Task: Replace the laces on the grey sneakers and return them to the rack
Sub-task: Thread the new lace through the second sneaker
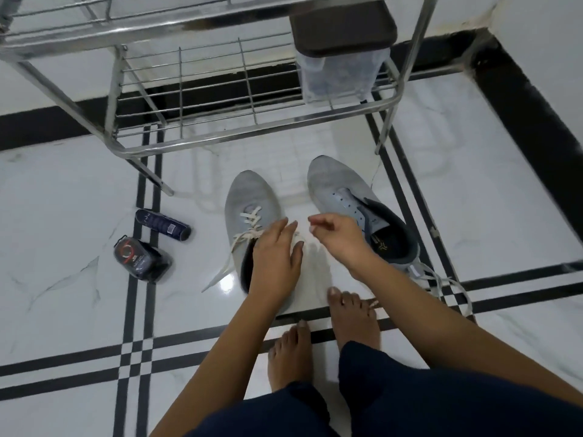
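Two grey sneakers stand on the white floor in front of the rack. The left sneaker [249,197] has a white lace [250,220] threaded through its eyelets, with loose ends trailing to the lower left. My left hand [276,260] rests flat on its collar, fingers straight over the lace. The right sneaker [337,184] shows bare eyelets. A loose white lace [441,283] lies behind its heel. My right hand [339,239] hovers between the sneakers with thumb and forefinger close together; no lace shows between them.
The steel wire rack [252,129] stands just beyond the sneakers, holding a clear plastic box with a brown lid [344,58]. A dark tube [162,223] and a small packet [142,258] lie on the floor at left. My bare feet [351,320] are near the sneakers.
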Tool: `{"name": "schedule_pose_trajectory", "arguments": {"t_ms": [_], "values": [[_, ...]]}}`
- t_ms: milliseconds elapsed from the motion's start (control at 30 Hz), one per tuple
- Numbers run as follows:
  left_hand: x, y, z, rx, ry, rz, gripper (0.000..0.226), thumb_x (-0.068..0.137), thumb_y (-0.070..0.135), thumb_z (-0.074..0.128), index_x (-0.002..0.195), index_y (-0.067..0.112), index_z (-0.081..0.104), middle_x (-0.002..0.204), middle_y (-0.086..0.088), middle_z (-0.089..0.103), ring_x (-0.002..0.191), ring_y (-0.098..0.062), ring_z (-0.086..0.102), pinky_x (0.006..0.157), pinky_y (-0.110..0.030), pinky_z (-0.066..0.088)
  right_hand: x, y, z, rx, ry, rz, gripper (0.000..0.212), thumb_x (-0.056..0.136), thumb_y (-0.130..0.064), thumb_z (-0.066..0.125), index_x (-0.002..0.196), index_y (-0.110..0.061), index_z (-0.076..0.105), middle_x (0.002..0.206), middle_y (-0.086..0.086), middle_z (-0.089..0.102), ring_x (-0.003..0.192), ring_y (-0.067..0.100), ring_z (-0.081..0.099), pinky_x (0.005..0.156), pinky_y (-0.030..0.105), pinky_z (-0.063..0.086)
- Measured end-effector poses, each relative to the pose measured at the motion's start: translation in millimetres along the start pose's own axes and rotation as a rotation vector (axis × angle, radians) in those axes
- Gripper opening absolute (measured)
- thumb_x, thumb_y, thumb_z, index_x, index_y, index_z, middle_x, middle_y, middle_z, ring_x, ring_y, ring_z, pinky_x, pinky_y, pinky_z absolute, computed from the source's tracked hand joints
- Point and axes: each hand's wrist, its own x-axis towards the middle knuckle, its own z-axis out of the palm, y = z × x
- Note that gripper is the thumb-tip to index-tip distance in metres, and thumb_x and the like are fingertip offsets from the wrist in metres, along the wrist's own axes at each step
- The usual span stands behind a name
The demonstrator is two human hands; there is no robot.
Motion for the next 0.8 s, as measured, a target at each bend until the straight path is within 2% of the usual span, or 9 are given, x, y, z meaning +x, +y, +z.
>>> {"name": "schedule_pose_trajectory", "arguments": {"t_ms": [133,200,233,300,367,433,533,667,800], "values": [[18.7,32.4,22.0,-0.157,-0.137,0.023,0.045,0.097,0.022,0.045,0.139,0.008,0.039,0.145,-0.010,0.039,0.135,-0.021,0.033,0.108,-0.021,0.020,1.0,11.2,-56.2,-0.290,0.232,-0.071,0.036,0.093,-0.006,0.049,0.129,-0.005,0.054,0.128,0.009,0.057,0.120,0.023,0.052,0.094,0.015,0.036],[25.4,51.4,34.6,-0.273,-0.229,-0.060,0.049,0.097,0.025,0.046,0.141,0.007,0.035,0.144,-0.010,0.039,0.133,-0.021,0.036,0.101,-0.017,0.024,5.9,23.7,-74.4,-0.502,0.324,-0.114,0.038,0.090,-0.007,0.049,0.128,-0.007,0.055,0.126,0.014,0.057,0.119,0.030,0.051,0.103,0.034,0.040],[28.5,59.5,40.4,-0.317,-0.270,-0.104,0.050,0.096,0.027,0.047,0.140,0.005,0.035,0.141,-0.010,0.041,0.129,-0.021,0.039,0.095,-0.015,0.028,8.4,28.1,-79.0,-0.560,0.353,-0.114,0.040,0.090,-0.008,0.050,0.129,-0.009,0.054,0.124,0.015,0.057,0.118,0.032,0.051,0.101,0.042,0.041],[32.6,70.8,51.0,-0.359,-0.324,-0.152,0.046,0.095,0.026,0.051,0.131,0.000,0.041,0.126,-0.008,0.047,0.114,-0.021,0.045,0.082,-0.011,0.028,11.0,32.5,-83.4,-0.621,0.399,-0.073,0.043,0.091,-0.013,0.051,0.134,-0.010,0.048,0.126,0.014,0.053,0.119,0.031,0.048,0.100,0.045,0.040],[36.4,76.6,62.6,-0.364,-0.332,-0.150,0.038,0.091,0.026,0.057,0.118,0.002,0.047,0.117,-0.006,0.051,0.106,-0.021,0.048,0.088,-0.021,0.037,13.5,35.8,-88.5,-0.728,0.433,0.003,0.042,0.093,-0.021,0.051,0.134,-0.012,0.047,0.130,0.014,0.045,0.122,0.031,0.042,0.101,0.042,0.036],[37.8,80.7,69.6,-0.334,-0.351,-0.163,0.040,0.088,0.027,0.060,0.116,0.002,0.046,0.120,-0.014,0.050,0.112,-0.028,0.047,0.091,-0.032,0.040,16.1,36.5,-93.5,-0.834,0.436,0.075,0.033,0.094,-0.026,0.051,0.124,-0.014,0.056,0.130,0.012,0.042,0.122,0.031,0.037,0.099,0.042,0.033],[38.9,87.2,74.0,-0.292,-0.380,-0.173,0.057,0.089,0.027,0.058,0.133,-0.001,0.035,0.138,-0.023,0.035,0.131,-0.033,0.033,0.107,-0.041,0.032,18.9,41.1,-96.0,-0.772,0.367,0.110,0.027,0.094,-0.024,0.049,0.119,-0.017,0.060,0.122,0.010,0.056,0.116,0.030,0.048,0.097,0.041,0.038],[37.1,84.0,75.3,-0.287,-0.361,-0.198,0.052,0.092,0.017,0.052,0.135,-0.003,0.032,0.141,-0.025,0.030,0.133,-0.034,0.030,0.109,-0.043,0.030,11.3,46.1,-89.0,-0.538,0.319,0.034,0.026,0.094,-0.011,0.046,0.114,-0.012,0.062,0.107,0.012,0.066,0.102,0.031,0.060,0.087,0.035,0.048],[24.6,67.5,71.9,-0.280,-0.290,-0.237,0.043,0.090,0.004,0.046,0.130,-0.007,0.035,0.135,-0.025,0.039,0.128,-0.036,0.035,0.106,-0.046,0.032,-4.2,49.9,-70.9,-0.408,0.250,-0.012,0.024,0.093,-0.007,0.047,0.107,-0.010,0.065,0.099,0.012,0.068,0.092,0.026,0.061,0.075,0.026,0.044]]}}
